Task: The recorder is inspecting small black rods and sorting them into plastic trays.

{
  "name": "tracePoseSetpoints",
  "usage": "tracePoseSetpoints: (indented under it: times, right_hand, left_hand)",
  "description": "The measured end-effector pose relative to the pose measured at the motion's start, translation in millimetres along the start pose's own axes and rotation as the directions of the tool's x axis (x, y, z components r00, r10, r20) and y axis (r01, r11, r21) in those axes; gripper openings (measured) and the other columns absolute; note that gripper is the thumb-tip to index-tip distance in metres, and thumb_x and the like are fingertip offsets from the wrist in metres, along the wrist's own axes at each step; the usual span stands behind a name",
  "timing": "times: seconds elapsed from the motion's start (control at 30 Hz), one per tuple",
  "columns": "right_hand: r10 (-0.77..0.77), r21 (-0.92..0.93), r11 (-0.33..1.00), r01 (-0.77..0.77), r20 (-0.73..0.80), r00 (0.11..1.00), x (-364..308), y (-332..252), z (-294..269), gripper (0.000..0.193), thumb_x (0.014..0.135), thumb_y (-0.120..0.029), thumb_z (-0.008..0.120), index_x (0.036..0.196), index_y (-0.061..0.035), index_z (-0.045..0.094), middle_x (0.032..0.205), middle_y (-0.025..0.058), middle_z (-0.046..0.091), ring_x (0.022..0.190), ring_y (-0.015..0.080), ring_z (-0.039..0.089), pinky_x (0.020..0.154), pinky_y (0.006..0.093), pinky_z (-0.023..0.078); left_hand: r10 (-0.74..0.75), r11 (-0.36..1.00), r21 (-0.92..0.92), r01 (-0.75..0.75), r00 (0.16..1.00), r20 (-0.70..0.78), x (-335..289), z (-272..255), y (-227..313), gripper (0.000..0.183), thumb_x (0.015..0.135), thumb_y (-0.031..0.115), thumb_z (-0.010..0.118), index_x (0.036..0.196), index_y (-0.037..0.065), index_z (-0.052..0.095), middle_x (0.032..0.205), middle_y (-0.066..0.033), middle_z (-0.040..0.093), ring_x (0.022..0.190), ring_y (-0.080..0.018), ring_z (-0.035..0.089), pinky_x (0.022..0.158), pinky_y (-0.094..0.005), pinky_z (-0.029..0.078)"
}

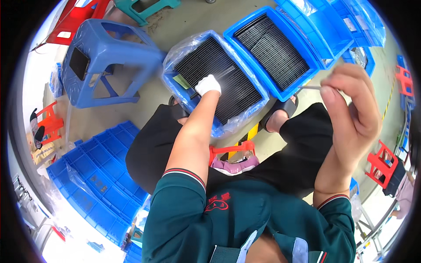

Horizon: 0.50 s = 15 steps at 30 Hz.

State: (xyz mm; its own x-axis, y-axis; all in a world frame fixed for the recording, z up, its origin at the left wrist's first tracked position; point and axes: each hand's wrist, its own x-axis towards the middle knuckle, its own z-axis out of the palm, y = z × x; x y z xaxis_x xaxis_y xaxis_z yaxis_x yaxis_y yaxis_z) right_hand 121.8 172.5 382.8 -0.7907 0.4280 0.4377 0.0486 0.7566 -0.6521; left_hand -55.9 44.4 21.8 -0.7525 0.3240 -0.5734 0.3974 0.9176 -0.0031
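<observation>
My left hand [208,85], in a white glove, is over the left blue bin [258,85], which is lined with clear plastic and filled with rows of thin black strips [228,87]. Its fingers look curled in; whatever they hold is hidden. Raised at the right, my bare right hand [355,101] has thumb and fingers pinched together. From that pinch a thin grey metal rod [310,87] points left toward the second blue bin [316,68], also packed with black strips [272,50]. A yellowish paper slip [181,81] lies at the left bin's inner edge.
A blue plastic stool [118,52] with a dark phone-like slab [79,63] stands left. Blue crates [101,179] lie at lower left; more blue bins [318,26] are stacked at upper right. A red stool [232,149] is between my legs. Red stools [381,164] stand farther right.
</observation>
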Motion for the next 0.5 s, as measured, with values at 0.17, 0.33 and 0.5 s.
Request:
tracePoseSetpoints:
  times: [0.17,0.33,0.5]
  right_hand:
    - [0.039,-0.056,0.998,-0.038,0.019,0.999,3.2,3.7,9.1,0.011,0.072,0.009,0.059,0.081,0.0033,0.059,0.087,0.0114,0.056,0.080,0.0186,0.053,0.069,0.0259,0.039]
    - [0.013,-0.079,0.997,-0.014,-0.010,1.000,8.6,9.9,16.2,0.013,0.066,0.004,0.069,0.077,0.0016,0.062,0.079,0.0101,0.059,0.070,0.0183,0.056,0.061,0.0260,0.042]
    - [0.000,-0.099,0.995,0.000,0.003,1.000,8.3,10.6,20.5,0.013,0.066,0.004,0.070,0.077,0.0014,0.063,0.079,0.0100,0.059,0.069,0.0180,0.056,0.060,0.0255,0.042]
  left_hand:
    - [0.128,0.992,0.027,-0.125,0.962,-0.243,2.6,27.3,19.9,0.018,0.090,0.019,0.047,0.100,0.015,0.061,0.099,-0.0093,0.060,0.095,-0.0281,0.059,0.076,-0.0448,0.050]
    - [0.142,0.989,0.012,-0.149,0.911,-0.387,-9.7,48.8,16.0,0.024,0.088,0.023,0.053,0.112,0.018,0.056,0.103,-0.0086,0.055,0.094,-0.0273,0.056,0.074,-0.0440,0.050]
    - [0.209,0.977,0.057,-0.203,0.899,-0.385,-7.1,46.0,6.0,0.029,0.088,0.026,0.054,0.117,0.022,0.055,0.104,-0.0055,0.056,0.095,-0.0251,0.056,0.072,-0.0409,0.050]
